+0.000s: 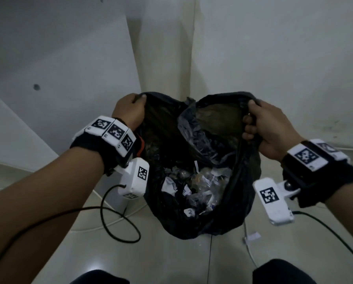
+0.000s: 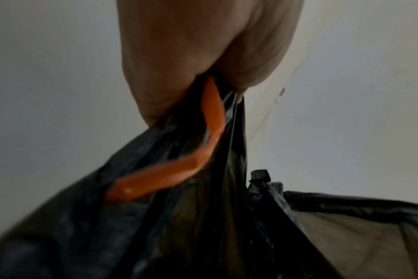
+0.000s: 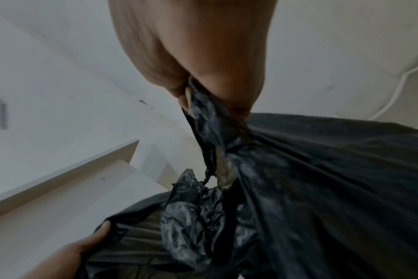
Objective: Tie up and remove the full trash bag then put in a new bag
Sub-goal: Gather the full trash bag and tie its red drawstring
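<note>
A full black trash bag hangs open between my two hands above the tiled floor. Paper scraps and clear wrappers lie inside, and a crumpled dark plastic bag sits near the top. My left hand grips the bag's left rim, fingers curled round the bunched plastic and an orange drawstring strip. My right hand grips the right rim, with gathered plastic squeezed in its fist. The left hand's thumb shows at the far rim in the right wrist view.
White walls meet in a corner right behind the bag. A white ledge or cabinet stands at the left. Black cables and white cords lie on the glossy floor tiles. My dark knees sit at the bottom edge.
</note>
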